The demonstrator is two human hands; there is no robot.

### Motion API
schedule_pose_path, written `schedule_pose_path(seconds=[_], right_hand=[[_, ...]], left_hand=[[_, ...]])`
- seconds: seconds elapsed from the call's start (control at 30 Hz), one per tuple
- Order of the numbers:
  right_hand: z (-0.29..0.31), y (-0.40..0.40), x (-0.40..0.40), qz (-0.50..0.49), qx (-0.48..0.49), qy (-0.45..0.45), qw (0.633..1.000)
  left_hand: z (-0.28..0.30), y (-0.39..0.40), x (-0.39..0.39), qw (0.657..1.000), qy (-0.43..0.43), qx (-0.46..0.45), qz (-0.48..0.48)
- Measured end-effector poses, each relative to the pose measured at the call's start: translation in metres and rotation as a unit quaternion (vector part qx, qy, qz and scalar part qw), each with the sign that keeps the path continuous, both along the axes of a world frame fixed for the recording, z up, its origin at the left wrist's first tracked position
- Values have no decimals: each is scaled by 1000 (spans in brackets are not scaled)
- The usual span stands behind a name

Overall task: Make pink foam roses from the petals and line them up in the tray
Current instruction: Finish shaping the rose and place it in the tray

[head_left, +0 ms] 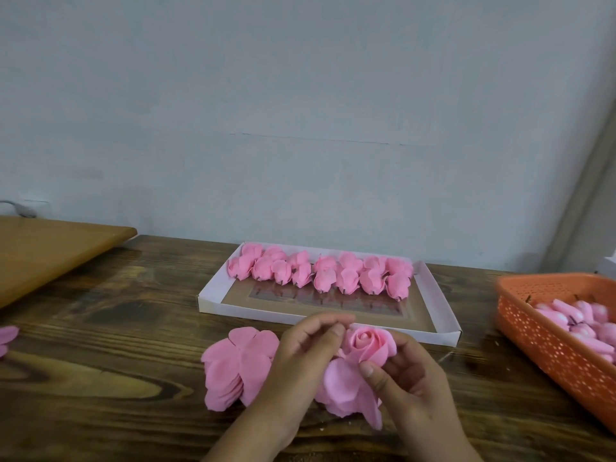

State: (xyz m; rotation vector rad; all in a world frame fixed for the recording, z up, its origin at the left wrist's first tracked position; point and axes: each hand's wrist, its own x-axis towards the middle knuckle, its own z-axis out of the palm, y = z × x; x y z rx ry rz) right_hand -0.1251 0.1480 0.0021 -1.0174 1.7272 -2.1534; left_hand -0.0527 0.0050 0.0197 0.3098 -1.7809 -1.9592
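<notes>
A pink foam rose (365,343) with loose outer petals hanging below it sits between my hands, low in the middle of the view. My right hand (405,378) holds it from the right, thumb pressed on a petal. My left hand (308,355) has curled fingers pinching at the rose's upper left edge. A stack of flat pink petals (233,368) lies on the table just left of my left hand. Behind them, the white cardboard tray (440,305) holds two rows of several finished pink roses (320,273) along its far side.
An orange perforated plastic basket (546,345) with pink rose buds stands at the right edge. A light wooden board (50,251) lies at the far left. Another pink petal piece (6,338) shows at the left border. The dark wooden table (116,361) meets a pale wall behind.
</notes>
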Motion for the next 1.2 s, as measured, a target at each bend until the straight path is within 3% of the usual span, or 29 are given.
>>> schedule_pose_path(seconds=[0.2,0.33,0.57,0.8,0.9,1.0,1.1,1.2], right_hand=[[3,2,-6,-73,-46,-6,996],[5,2,-6,-55,-49,-8,997],[8,1,4,42,15,23,999],[8,-1,3,17,29,9,999],[7,-1,-2,11,-1,-49,999],[10,0,-5,60,-33,-139,988],[12,2,-6,153,-62,-264,950],[17,4,-2,256,-60,-320,910]], left_hand=[[-4,-2,0,993,-85,20,-82],[-7,-3,-3,993,-100,54,-25],[-3,-5,-4,988,-63,139,26],[-2,-1,-2,989,-3,150,-1],[-4,-3,-1,987,20,152,-43],[-5,-4,-1,994,20,82,-69],[-6,-2,-1,995,2,32,-93],[-6,-3,2,986,-20,32,-165]])
